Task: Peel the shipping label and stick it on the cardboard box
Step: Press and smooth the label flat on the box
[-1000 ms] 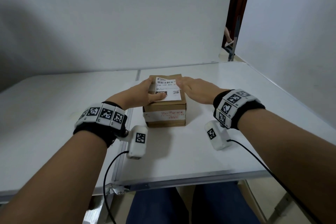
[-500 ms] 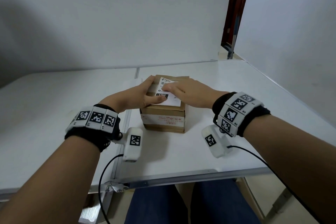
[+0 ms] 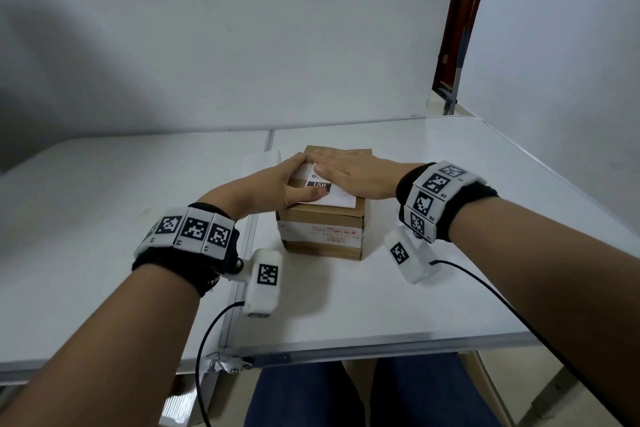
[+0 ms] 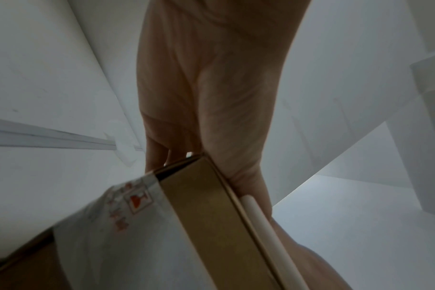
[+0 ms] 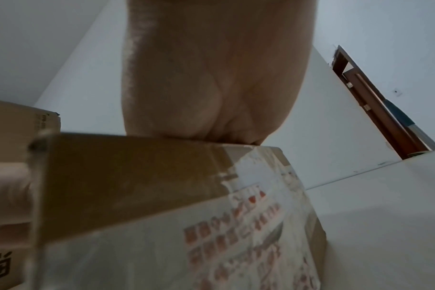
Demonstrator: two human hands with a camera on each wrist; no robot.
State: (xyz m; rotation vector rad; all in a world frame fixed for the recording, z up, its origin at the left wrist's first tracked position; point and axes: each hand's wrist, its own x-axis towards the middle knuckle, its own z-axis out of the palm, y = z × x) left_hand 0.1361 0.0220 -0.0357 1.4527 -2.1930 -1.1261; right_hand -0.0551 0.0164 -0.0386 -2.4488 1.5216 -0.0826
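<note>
A small brown cardboard box (image 3: pixel 322 229) with red-printed white tape stands on the white table (image 3: pixel 398 295). A white shipping label (image 3: pixel 341 198) lies flat on its top. My left hand (image 3: pixel 277 185) grips the box's left edge, its thumb lying on the label's near left part. My right hand (image 3: pixel 353 175) rests flat on the label with straight fingers pointing left. In the left wrist view the palm (image 4: pixel 211 98) lies against the box (image 4: pixel 206 215). In the right wrist view the palm heel (image 5: pixel 206 88) presses the box (image 5: pixel 137 186) top.
A seam (image 3: pixel 256 229) between two table halves runs just left of the box. A thin white sheet (image 3: pixel 273 158) lies beyond the left hand. A brown door frame (image 3: pixel 460 17) stands at the back right. White walls close in behind and on the right.
My right hand has slid leftward across the label and now covers most of it. The left hand stays gripping the box's left edge.
</note>
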